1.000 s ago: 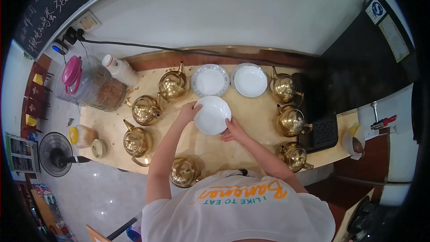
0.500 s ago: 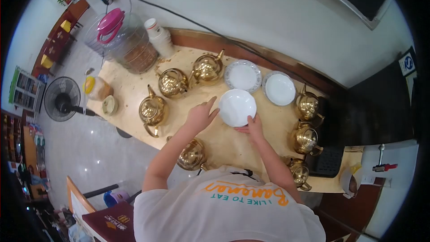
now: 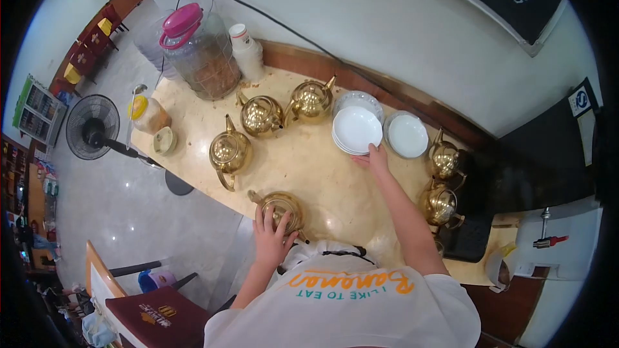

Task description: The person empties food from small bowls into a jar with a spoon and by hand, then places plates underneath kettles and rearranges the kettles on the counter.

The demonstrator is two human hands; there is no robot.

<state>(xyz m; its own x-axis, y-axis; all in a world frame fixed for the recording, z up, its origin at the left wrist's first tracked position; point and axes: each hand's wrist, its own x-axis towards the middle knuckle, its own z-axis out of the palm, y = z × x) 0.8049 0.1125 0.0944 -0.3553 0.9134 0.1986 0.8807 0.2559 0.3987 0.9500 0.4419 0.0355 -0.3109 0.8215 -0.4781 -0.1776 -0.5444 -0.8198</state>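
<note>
White bowls (image 3: 356, 127), glossy, stacked, at two o'clock from view centre; right hand (image 3: 376, 160) grip pinching rim. Left hand (image 3: 271, 235), earlier beside them, now spread over gold teapot (image 3: 293, 209), seven o'clock; grip: cannot tell.

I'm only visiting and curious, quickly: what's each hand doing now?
Left hand: open, spread over a shiny, round, gold-coloured metal teapot.
Right hand: closed, holding the stacked round white dishes by the rim.

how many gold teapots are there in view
7: three teapots at left, one under the left hand, three at right, the nearest mostly hidden by the right arm.
</note>
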